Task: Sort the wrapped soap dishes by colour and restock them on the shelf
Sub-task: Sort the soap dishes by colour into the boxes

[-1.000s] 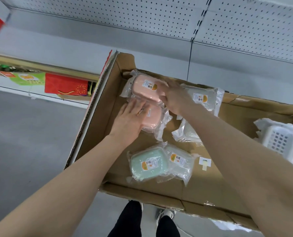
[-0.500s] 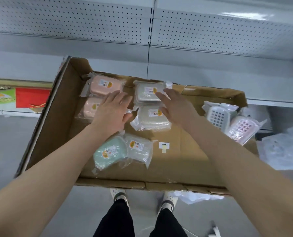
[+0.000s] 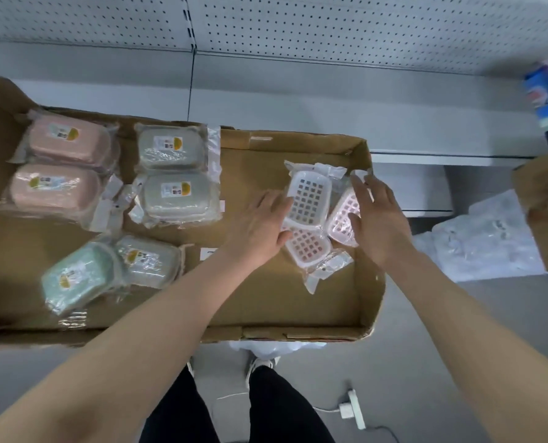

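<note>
A flat cardboard box holds wrapped soap dishes. Two pink ones lie at the far left, two grey ones beside them, and a green one with another grey one nearer me. At the right end lies a pile of slotted dishes: a white one on top, pink ones under and beside it. My left hand reaches the pile's left side with straight fingers touching the white dish. My right hand is spread at the pile's right side.
A grey shelf with a pegboard back runs behind the box. Crumpled clear plastic lies on the floor to the right, beside another cardboard box. Blue packs stand at the far right. A white power strip lies by my feet.
Both hands have left the pink and grey dishes on the left and moved right to the pile of slotted dishes. My view has swung right with them.
</note>
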Demonstrator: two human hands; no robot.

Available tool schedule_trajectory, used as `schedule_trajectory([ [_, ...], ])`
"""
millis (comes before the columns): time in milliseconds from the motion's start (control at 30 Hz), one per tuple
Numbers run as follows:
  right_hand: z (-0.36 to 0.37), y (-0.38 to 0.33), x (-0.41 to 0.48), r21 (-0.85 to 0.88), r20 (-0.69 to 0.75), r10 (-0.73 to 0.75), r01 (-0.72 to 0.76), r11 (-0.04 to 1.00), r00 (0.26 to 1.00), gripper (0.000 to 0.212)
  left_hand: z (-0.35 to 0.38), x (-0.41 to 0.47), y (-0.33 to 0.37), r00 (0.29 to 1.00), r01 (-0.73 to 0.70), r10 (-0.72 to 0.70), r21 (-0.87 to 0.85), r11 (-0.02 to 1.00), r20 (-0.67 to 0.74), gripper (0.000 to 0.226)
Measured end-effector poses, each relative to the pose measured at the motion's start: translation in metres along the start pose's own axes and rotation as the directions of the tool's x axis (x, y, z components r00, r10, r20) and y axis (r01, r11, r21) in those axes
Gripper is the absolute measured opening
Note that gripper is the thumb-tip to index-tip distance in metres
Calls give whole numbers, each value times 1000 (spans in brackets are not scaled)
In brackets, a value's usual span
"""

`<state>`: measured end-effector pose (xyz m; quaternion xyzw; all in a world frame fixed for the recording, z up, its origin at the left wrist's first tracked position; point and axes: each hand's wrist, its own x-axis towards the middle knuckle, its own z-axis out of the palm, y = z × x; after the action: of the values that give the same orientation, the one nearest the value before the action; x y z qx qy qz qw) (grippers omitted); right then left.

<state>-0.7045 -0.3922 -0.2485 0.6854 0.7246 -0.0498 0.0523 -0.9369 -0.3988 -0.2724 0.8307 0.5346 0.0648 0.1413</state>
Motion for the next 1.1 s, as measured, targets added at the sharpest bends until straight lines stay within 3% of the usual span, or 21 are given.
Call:
schedule_trajectory([
  [100, 10, 18, 17, 23, 36, 84, -85, 996, 996, 80, 21, 29, 20, 996, 6, -8, 21, 1000, 84, 75],
  [233, 28, 29, 32, 78, 124, 70, -80, 994, 990, 87, 45, 59, 31, 980, -14, -5, 93, 996, 201, 82],
  [367, 37, 29, 29, 111, 127, 44, -58, 992, 991, 89, 50, 61, 34, 987, -1, -15, 100, 995, 161, 60],
  [533, 37, 24, 7, 240, 6, -14, 12, 971, 1000, 62, 40, 36, 11, 990, 106, -98, -73, 992, 105, 43],
  [633, 39, 12, -8, 337, -4, -9, 10, 941, 1000, 44, 32, 11, -12, 989, 128, -125, -37, 991, 83, 43],
  [767, 37, -2, -18, 390, 198, 1, -80, 918, 980, 37, 36, -14, -16, 993, 103, -108, 108, 989, 42, 54],
  [867, 41, -5, -22, 242, 451, 34, -159, 957, 892, 45, 49, -28, 6, 1000, -6, 8, 123, 992, -10, 55],
  [933, 47, -7, -26, 249, 577, 70, -257, 934, 814, 62, 62, -35, 25, 996, -58, 48, 138, 989, 77, 59],
  [1000, 51, -9, -34, 284, 652, 65, -323, 903, 755, 76, 77, -41, 38, 974, -27, -7, 146, 989, 227, 72],
  [1100, 60, -11, -47, 230, 675, 16, -231, 945, 738, 90, 90, -47, 45, 943, 52, -99, 155, 987, 318, 90],
])
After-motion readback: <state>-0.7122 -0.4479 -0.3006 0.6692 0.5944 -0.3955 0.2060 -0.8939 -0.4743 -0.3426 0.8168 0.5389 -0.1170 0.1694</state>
